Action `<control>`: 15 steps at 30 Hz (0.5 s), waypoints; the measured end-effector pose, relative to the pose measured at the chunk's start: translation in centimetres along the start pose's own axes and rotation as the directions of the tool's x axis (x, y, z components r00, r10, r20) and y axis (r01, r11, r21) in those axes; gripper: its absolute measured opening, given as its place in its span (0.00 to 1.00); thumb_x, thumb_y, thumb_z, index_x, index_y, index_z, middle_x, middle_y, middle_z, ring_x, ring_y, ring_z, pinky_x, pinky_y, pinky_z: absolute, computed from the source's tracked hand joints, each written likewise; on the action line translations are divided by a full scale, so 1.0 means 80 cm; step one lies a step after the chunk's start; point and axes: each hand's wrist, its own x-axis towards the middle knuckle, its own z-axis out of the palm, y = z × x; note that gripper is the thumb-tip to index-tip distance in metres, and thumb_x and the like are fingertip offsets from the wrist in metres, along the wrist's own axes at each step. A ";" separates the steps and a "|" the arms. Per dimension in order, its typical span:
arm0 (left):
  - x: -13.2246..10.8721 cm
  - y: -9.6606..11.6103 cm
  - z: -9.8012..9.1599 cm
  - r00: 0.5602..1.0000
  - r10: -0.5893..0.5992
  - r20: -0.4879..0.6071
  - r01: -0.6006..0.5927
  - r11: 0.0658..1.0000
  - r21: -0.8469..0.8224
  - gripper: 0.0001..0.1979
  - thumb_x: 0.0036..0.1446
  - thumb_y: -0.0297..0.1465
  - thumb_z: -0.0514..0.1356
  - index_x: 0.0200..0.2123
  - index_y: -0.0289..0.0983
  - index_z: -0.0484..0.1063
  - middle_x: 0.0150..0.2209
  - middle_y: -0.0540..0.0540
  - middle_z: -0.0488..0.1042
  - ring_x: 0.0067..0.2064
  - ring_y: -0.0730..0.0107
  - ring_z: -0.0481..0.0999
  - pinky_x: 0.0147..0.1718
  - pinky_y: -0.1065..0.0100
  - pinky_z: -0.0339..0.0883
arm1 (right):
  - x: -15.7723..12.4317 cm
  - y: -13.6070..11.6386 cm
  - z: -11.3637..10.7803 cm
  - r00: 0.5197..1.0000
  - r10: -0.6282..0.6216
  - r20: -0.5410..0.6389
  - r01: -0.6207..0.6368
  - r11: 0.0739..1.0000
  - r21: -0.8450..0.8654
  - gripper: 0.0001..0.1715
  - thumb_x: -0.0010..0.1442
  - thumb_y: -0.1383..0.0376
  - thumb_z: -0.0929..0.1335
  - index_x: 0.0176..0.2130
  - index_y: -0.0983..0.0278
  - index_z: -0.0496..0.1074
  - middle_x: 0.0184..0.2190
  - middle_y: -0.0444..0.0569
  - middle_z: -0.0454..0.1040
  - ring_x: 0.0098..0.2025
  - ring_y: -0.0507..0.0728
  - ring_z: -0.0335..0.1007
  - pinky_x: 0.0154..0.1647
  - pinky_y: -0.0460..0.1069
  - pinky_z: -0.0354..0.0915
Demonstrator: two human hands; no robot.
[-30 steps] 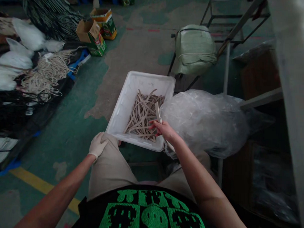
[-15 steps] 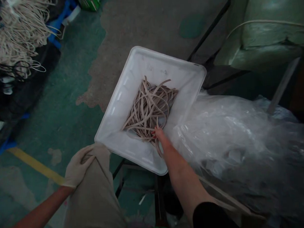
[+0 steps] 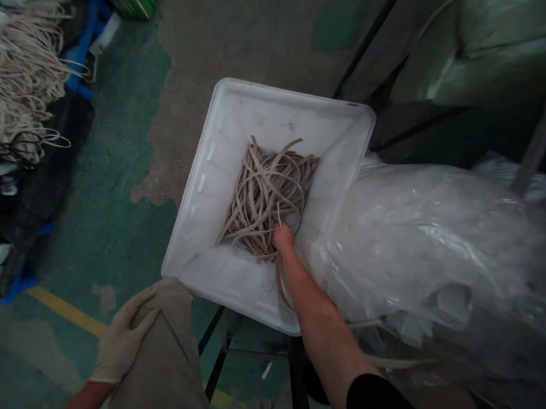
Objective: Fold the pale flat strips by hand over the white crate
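Note:
A white plastic tub (image 3: 218, 164) stands on a dark frame in front of me, with a tangle of beige flat straps (image 3: 264, 199) lying in it. My bare right hand (image 3: 285, 243) reaches down into the tub, fingers closed on beige straps at the near edge of the tangle; one strap trails back along my wrist. My left hand (image 3: 123, 338), in a pale glove, rests flat on my left knee (image 3: 166, 357) with its fingers spread, holding nothing.
A big crumpled clear plastic bag (image 3: 427, 247) lies right of the tub. A green woven sack (image 3: 486, 48) sits at the upper right. Piles of pale cord loops (image 3: 13, 76) and dark material lie on the floor at left. A yellow line (image 3: 66, 310) crosses the green floor.
My head has dipped closer to the tub. My right hand has gone from holding straps over the tub's near rim to reaching down into the tangle. The left hand stays on the knee.

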 end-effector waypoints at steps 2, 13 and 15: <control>0.002 -0.001 0.002 1.000 0.022 -0.001 -0.022 1.000 -0.018 0.25 0.52 0.49 0.58 0.52 0.47 0.72 0.57 0.48 0.72 0.59 0.50 0.69 0.65 0.48 0.57 | -0.008 -0.028 -0.040 0.990 -0.093 -0.109 0.102 0.992 0.078 0.18 0.73 0.64 0.59 0.52 0.68 0.73 0.48 0.57 0.74 0.53 0.62 0.70 0.54 0.52 0.65; 0.011 0.016 0.016 0.972 0.227 -0.055 -0.225 0.973 0.044 0.27 0.53 0.47 0.55 0.49 0.38 0.75 0.55 0.40 0.73 0.57 0.51 0.71 0.62 0.55 0.61 | -0.321 -0.058 -0.230 0.734 -0.627 -0.263 0.616 0.449 0.647 0.26 0.68 0.55 0.61 0.60 0.64 0.64 0.47 0.52 0.75 0.26 0.51 0.64 0.25 0.44 0.69; 0.011 0.018 0.019 0.966 0.255 -0.045 -0.250 0.964 0.087 0.27 0.54 0.47 0.53 0.49 0.36 0.74 0.56 0.39 0.73 0.58 0.51 0.71 0.61 0.56 0.61 | -0.423 -0.005 -0.253 0.701 -0.649 -0.295 0.637 0.384 0.669 0.24 0.69 0.53 0.62 0.58 0.62 0.67 0.44 0.51 0.76 0.20 0.48 0.57 0.26 0.46 0.70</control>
